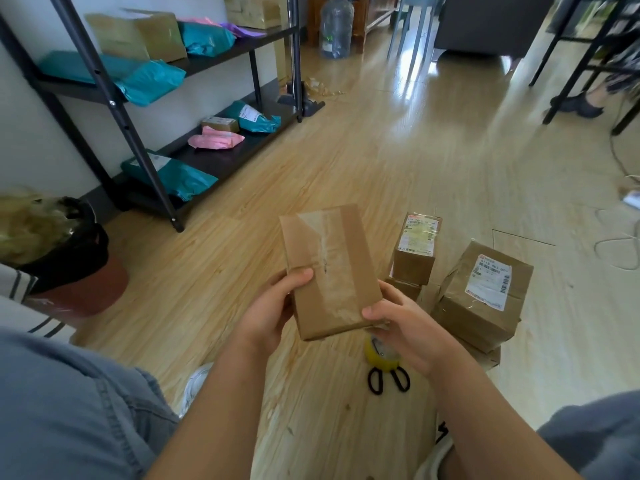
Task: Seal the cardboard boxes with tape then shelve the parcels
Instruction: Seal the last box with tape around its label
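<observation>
Both hands hold the box (329,271) in the air in front of your lap, above the floor.

**Grip.** Your left hand (277,306) clamps the box's left long edge: the thumb lies on the top face and the fingers go underneath, out of view. Your right hand (405,323) pinches the near right corner, with the thumb on top and the fingers curled under the edge.

**Orientation.** The box's long axis runs away from you, and its far end leans slightly left. A strip of clear tape runs along that axis on the top face, so this seam appears to be sealed. You cannot tell how the underside is.

**Surroundings, relative to the box.**
- The tape roll (381,351) lies on the floor just below the near right corner, partly hidden by your right hand.
- The scissors (388,379) lie nearer to you than the roll.
- Two labelled parcels (485,292) stand to the right.
- The shelf rack (221,161) stands ahead and to the left.

**Next move.** The rack lies off the box's far left corner, on your left hand's side. Carry the box far end first. Your left hand is the nearer one for placing.
</observation>
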`<state>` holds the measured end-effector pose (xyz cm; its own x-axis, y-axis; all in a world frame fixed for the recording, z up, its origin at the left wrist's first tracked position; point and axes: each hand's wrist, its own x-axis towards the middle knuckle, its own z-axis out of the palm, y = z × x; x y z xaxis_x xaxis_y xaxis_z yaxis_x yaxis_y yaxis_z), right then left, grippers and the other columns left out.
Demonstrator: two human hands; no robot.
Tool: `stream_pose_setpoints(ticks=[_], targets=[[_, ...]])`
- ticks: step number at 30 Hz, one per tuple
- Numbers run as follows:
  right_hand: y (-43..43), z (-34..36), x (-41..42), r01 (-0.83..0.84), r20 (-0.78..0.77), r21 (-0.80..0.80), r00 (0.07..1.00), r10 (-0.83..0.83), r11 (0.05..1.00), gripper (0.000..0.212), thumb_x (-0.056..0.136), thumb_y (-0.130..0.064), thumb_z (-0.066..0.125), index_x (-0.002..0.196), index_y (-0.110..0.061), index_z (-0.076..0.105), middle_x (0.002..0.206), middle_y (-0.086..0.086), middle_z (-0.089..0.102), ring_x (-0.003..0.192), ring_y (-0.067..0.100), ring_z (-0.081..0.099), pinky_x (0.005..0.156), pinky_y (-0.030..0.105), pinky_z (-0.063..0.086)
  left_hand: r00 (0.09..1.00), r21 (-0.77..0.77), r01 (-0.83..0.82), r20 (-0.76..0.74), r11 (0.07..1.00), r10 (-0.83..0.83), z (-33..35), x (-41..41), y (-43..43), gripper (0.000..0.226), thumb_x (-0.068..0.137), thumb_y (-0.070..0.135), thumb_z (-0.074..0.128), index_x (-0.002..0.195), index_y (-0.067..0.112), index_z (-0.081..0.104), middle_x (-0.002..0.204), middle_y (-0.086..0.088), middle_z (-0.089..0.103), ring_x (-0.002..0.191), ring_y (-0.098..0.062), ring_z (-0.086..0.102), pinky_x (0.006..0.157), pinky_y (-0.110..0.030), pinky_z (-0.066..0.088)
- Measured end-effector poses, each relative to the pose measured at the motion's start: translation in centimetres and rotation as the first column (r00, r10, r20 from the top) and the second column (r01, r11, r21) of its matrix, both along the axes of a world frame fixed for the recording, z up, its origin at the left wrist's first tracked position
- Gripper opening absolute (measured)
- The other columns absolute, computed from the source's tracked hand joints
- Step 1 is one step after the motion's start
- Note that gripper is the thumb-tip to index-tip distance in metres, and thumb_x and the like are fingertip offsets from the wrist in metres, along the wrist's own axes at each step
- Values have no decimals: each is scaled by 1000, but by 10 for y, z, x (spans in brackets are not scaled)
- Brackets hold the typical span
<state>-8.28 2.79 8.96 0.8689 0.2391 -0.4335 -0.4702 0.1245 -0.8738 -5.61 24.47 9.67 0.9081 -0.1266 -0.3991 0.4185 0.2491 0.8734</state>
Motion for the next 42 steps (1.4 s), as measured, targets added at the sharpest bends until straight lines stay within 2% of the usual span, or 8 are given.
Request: stream_pose_setpoints(ticks=[5, 8, 13, 17, 21, 26, 34, 42], targets=[[12, 9, 2, 234, 254, -482, 960, -120, 845, 76, 82, -27, 81, 146, -37, 41, 140, -8, 51, 123, 11, 52, 107, 43, 45, 982, 103, -188, 37, 977, 185, -1, 4, -5, 45, 76, 28, 81, 117, 24, 64, 108, 6, 74, 103, -15, 68, 82, -28, 50], [23, 18, -2, 270, 420, -573, 907, -5, 774, 78, 81, -38, 81, 146, -39, 39, 138, -10, 46, 117, 2, 49, 102, 32, 45, 962, 157, -271, 89, 950, 259, 1, 4, -10, 48, 72, 30, 86, 114, 25, 64, 104, 8, 74, 97, -10, 69, 76, -25, 52], [38, 16, -9, 91, 301, -745, 930, 212, 661, 116, 68, -63, 81, 157, -44, 9, 165, -12, 3, 152, 13, 8, 119, 39, 24, 947, 305, -308, 184, 901, 262, 11, 4, -25, 60, 63, 36, 91, 114, 25, 61, 99, 12, 71, 91, -5, 68, 79, -28, 55], [31, 10, -6, 137, 316, -735, 935, 157, 663, 120, 66, -63, 81, 158, -39, 8, 166, -5, 9, 151, 18, 11, 120, 42, 24, 957, 338, -260, 211, 905, 196, 21, 0, -35, 53, 71, 33, 87, 111, 29, 53, 94, 19, 63, 79, 11, 60, 68, -17, 47], [16, 12, -1, 165, 280, -569, 960, 1, 806, 107, 61, -54, 84, 152, -44, 29, 150, -7, 36, 134, 15, 41, 111, 43, 41, 978, 284, -190, 142, 940, 155, 26, 0, -27, 46, 85, 47, 72, 124, 28, 56, 107, 11, 66, 100, -8, 64, 80, -25, 50], [10, 12, -1, 144, 180, -301, 979, -92, 943, 80, 78, -37, 81, 148, -43, 41, 139, -6, 53, 124, 10, 54, 106, 34, 43, 981, 125, -170, 120, 978, 155, 29, 2, -14, 29, 98, 17, 59, 126, 22, 62, 104, 5, 73, 92, -12, 70, 77, -26, 56], [16, 17, 1, 180, 251, -408, 965, -79, 895, 67, 90, -27, 69, 150, -39, 42, 133, -12, 55, 113, 3, 56, 93, 24, 44, 977, 197, -140, 187, 970, 103, 21, -1, -18, 54, 89, 2, 68, 135, 29, 56, 111, -2, 73, 100, -16, 71, 78, -33, 58], [18, 10, 2, 259, 429, -592, 903, 27, 763, 65, 90, -25, 72, 145, -38, 40, 132, -10, 50, 107, 1, 56, 94, 26, 49, 956, 403, -182, 287, 897, 65, 13, -2, -37, 27, 88, 8, 70, 104, 27, 61, 106, 6, 65, 85, -19, 70, 82, -49, 59]])
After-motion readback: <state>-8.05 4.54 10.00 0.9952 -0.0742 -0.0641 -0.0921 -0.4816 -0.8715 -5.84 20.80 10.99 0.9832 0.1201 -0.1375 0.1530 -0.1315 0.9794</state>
